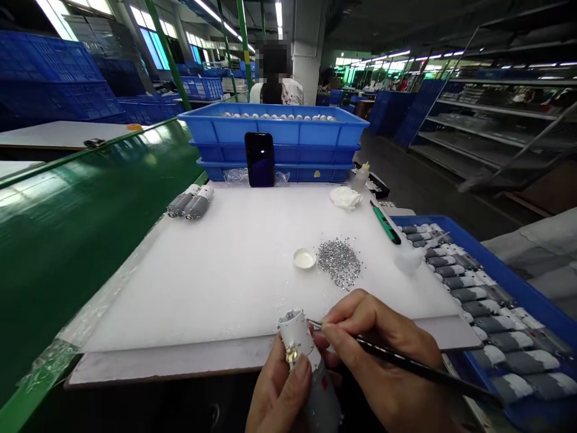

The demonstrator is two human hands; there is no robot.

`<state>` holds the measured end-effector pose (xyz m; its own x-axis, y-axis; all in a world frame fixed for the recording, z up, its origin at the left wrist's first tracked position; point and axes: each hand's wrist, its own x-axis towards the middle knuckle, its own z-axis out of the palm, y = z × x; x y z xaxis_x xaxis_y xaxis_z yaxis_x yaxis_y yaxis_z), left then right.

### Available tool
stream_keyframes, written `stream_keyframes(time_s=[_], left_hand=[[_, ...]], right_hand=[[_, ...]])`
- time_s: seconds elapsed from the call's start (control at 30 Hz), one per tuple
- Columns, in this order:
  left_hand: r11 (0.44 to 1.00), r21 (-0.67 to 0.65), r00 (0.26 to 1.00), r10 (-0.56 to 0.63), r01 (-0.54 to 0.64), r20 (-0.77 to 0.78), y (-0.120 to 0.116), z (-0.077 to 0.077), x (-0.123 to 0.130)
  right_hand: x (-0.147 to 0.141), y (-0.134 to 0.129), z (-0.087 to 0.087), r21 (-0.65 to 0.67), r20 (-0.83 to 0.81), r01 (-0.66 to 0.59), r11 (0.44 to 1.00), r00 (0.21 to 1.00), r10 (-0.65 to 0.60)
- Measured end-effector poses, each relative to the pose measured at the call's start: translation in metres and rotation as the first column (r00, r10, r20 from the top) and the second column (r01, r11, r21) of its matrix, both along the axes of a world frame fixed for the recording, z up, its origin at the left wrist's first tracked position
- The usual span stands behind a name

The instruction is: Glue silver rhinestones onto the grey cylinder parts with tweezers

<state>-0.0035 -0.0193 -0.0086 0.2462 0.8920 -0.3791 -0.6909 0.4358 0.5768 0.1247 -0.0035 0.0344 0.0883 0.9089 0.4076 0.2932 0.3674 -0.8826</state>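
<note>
In my left hand (282, 391) is a grey and white figurine (295, 329), a hollow tube-like piece with its open white end up. A gold ornament and small shiny stones sit on its white part, and a red mark shows on the grey. My right hand (383, 355) pinches a thin black pen-like tool (406, 362), its tip at the figurine's white rim. Whether a stone is on the tip is too small to tell. Beyond my hands lie a loose pile of silver rhinestones (339, 262) and a small round white dish (305, 258).
Two similar pieces (192, 201) lie at the board's far left. A green cutter (385, 222), a white cloth (345, 197) and a squeeze bottle (360, 177) are at the right. A phone (260, 160) leans on stacked blue crates (306, 135). A blue tray (554, 328) holds several figurines. A person (277, 90) sits beyond.
</note>
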Motion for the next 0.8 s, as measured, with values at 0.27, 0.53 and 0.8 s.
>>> stream_keyframes(time_s=[0.27, 0.53, 0.8], left_hand=[[1.0, 0.016, 0.999, 0.014, -0.013, -0.041, 0.0, 0.011, 0.0], [0.999, 0.051, 0.997, -0.006, 0.01, -0.074, -0.001, 0.011, -0.003], [0.995, 0.076, 0.975, 0.084, -0.069, -0.207, -0.001, 0.017, 0.0]], right_hand=[[-0.005, 0.0, -0.004, 0.019, 0.041, -0.025, 1.0, 0.999, 0.024], [-0.007, 0.001, -0.003, 0.021, 0.035, -0.045, 0.999, 0.998, 0.044], [-0.006, 0.0, -0.002, 0.013, 0.039, -0.062, 0.998, 0.997, 0.061]])
